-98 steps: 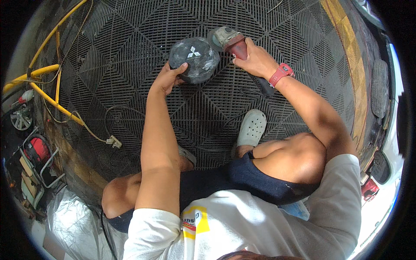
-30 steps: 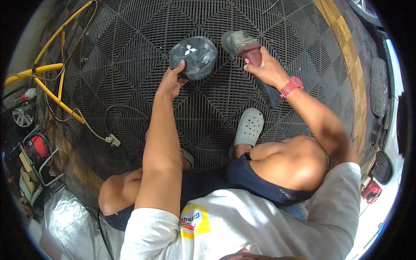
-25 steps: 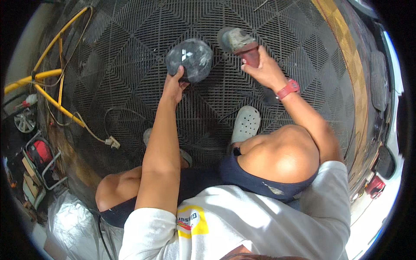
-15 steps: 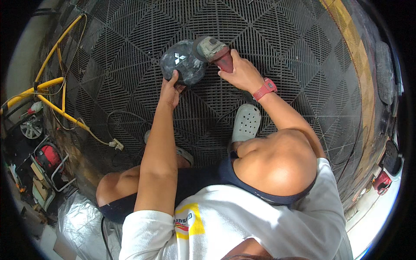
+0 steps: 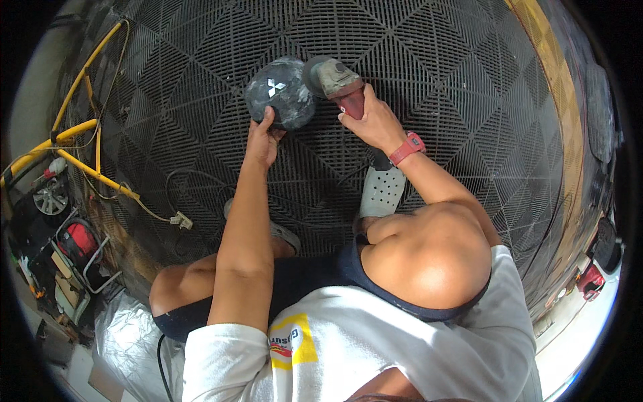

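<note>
Head view: left fingers (image 5: 268, 116), partly hidden, hold a black disc (image 5: 289, 99); right fingers (image 5: 368, 98) grip a grinder (image 5: 337, 79).

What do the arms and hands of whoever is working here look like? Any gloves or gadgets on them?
Both the left hand and right hand are bare, without gloves. The right wrist wears a red watch with a matching strap; the left wrist has nothing on it. White short sleeves leave both forearms uncovered.

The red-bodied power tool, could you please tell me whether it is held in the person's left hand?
No, the right hand grips the red-bodied power tool, while the left hand holds the round dark piece.
</note>
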Demonstrator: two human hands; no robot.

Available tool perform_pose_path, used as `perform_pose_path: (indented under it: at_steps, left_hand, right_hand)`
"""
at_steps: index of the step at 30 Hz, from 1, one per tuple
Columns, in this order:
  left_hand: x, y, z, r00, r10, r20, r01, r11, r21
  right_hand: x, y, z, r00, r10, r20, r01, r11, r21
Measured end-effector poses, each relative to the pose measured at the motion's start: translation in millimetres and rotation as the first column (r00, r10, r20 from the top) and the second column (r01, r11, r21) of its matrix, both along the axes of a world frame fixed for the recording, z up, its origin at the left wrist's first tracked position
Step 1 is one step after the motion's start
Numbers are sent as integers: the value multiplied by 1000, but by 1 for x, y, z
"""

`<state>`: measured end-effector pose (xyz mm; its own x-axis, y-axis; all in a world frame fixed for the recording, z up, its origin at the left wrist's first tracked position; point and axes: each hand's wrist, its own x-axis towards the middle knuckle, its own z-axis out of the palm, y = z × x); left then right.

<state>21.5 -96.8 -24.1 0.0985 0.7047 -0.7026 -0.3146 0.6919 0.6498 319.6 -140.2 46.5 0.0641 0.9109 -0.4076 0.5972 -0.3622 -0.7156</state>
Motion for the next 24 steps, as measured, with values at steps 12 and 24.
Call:
perform_pose_path:
  at_steps: [12,24]
  left_hand:
    - [13,4,-2,999,50,19,-49,998,-27]
    - [34,-6,2,989,143,22,-143,990,17]
  right_hand:
    - [-10,-13,-4,998,-32,51,31,999,20]
    - [-6,7,29,984,81,157,-98,990,102]
